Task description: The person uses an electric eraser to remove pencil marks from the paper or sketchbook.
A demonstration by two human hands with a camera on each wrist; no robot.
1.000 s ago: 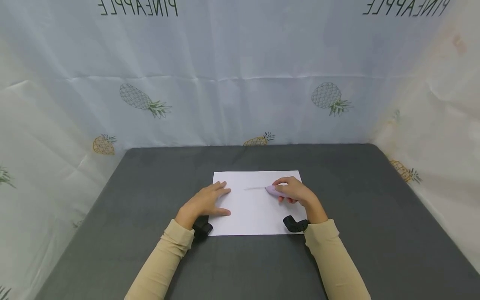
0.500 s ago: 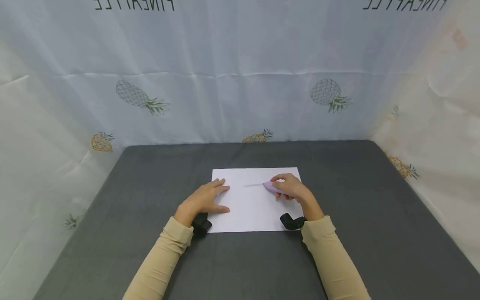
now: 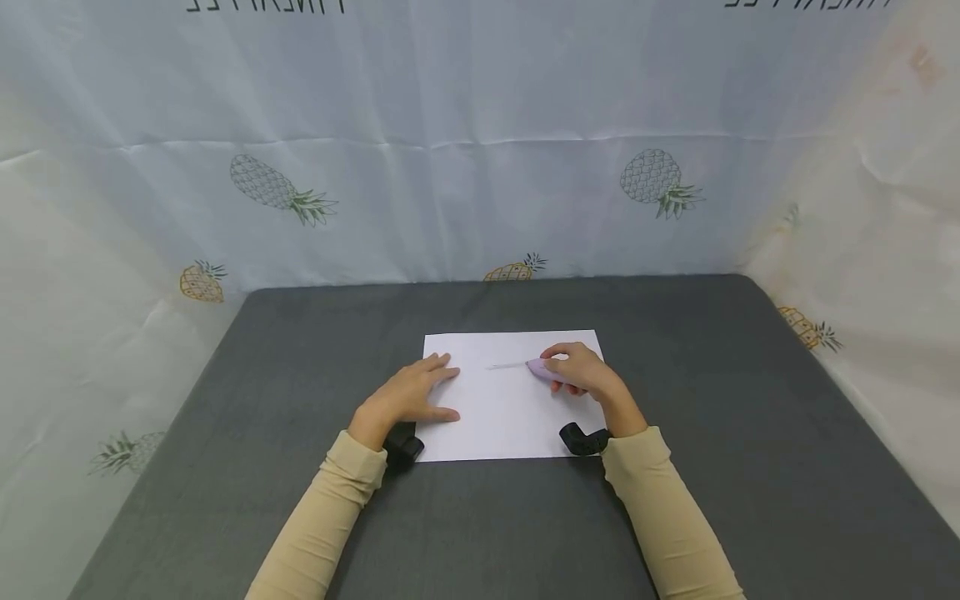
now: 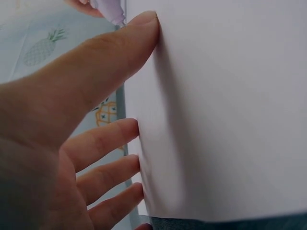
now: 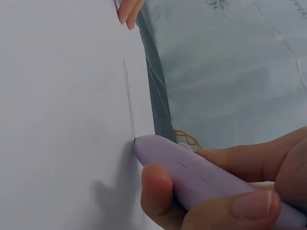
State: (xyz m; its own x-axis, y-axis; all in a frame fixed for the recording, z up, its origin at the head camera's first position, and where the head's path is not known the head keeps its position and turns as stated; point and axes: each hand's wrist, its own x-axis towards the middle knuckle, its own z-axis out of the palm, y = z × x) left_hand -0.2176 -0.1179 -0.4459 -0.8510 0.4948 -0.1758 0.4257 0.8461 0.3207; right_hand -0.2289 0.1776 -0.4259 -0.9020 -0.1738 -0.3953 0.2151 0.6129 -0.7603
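A white sheet of paper (image 3: 495,425) lies on the dark grey table. My left hand (image 3: 408,393) rests on the sheet's left side with its fingers spread; in the left wrist view its thumb (image 4: 110,52) and several fingertips touch the paper. My right hand (image 3: 588,371) holds a thick, light purple pen-shaped tool (image 5: 192,167) between thumb and fingers over the upper right of the sheet. Its small dark tip meets the paper at the right end of a thin grey line (image 5: 127,91), which looks doubled in the right wrist view. The tool's rear end is hidden by the hand.
The dark grey table (image 3: 480,533) extends around the sheet on all sides. A pale pineapple-print cloth (image 3: 450,200) hangs behind it and along both sides. Black wrist devices (image 3: 583,440) sit at both cuffs, close to the paper's lower corners.
The head view has tipped down slightly, so the scene sits higher in the frame. Both hands, the purple tool and the grey line keep nearly the same places on the sheet.
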